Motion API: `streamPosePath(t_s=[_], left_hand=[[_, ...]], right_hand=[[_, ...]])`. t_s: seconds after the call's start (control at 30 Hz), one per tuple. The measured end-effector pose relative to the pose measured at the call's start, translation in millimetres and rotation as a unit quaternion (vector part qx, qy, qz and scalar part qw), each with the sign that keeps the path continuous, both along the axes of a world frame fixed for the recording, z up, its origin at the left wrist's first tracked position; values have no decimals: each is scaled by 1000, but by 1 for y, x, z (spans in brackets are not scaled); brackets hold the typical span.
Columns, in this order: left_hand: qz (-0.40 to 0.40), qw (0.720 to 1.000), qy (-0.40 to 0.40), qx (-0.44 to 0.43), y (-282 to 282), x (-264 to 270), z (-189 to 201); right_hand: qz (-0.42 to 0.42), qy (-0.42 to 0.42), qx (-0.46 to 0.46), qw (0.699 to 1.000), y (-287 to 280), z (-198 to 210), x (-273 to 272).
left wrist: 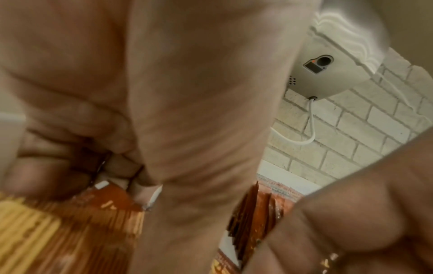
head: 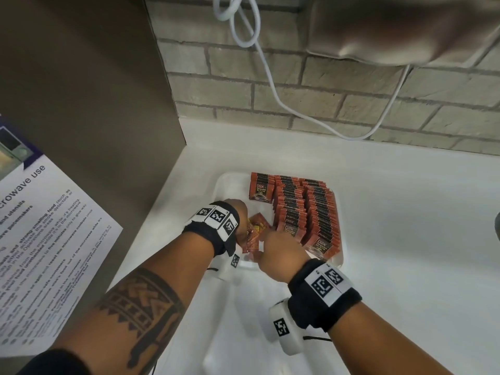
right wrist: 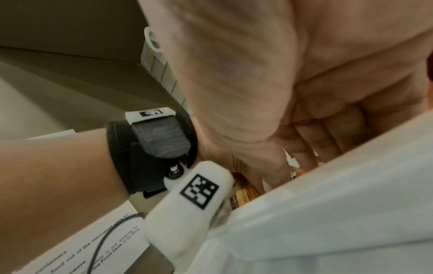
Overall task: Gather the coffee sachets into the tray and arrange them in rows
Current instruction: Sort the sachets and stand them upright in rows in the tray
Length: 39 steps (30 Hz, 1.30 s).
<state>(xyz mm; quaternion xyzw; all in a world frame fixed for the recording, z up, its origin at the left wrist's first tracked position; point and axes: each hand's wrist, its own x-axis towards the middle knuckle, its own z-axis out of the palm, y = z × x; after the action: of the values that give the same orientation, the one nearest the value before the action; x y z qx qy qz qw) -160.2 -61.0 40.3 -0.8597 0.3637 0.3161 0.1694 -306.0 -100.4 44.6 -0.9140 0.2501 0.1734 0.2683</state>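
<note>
A white tray point(head: 224, 182) sits on the white counter and holds two long rows of upright red-brown coffee sachets point(head: 305, 212). One more sachet point(head: 261, 188) lies flat at the tray's far left. At the near left of the tray, a loose bunch of sachets point(head: 255, 231) lies between my hands. My left hand point(head: 239, 209) has its fingers curled round this bunch point(left wrist: 82, 222). My right hand point(head: 278, 247) closes in from the right, fingers curled point(right wrist: 328, 139) against the same sachets. The tray's rim point(right wrist: 328, 204) hides most of the bunch in the right wrist view.
A brown cabinet side point(head: 94, 104) with a printed microwave notice point(head: 40, 239) stands close on the left. A brick wall with a hanging white cable point(head: 270, 77) runs behind the tray. A grey appliance point(head: 405, 28) hangs at the top right. Bare counter point(head: 405, 239) lies to the right.
</note>
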Motion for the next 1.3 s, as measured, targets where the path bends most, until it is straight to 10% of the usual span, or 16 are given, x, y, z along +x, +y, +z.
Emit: streamPosePath(t_s=[1.3], left_hand=[[35, 996, 13, -82, 12, 9, 24]], right_hand=[[16, -12, 7, 1000, -8, -16, 6]])
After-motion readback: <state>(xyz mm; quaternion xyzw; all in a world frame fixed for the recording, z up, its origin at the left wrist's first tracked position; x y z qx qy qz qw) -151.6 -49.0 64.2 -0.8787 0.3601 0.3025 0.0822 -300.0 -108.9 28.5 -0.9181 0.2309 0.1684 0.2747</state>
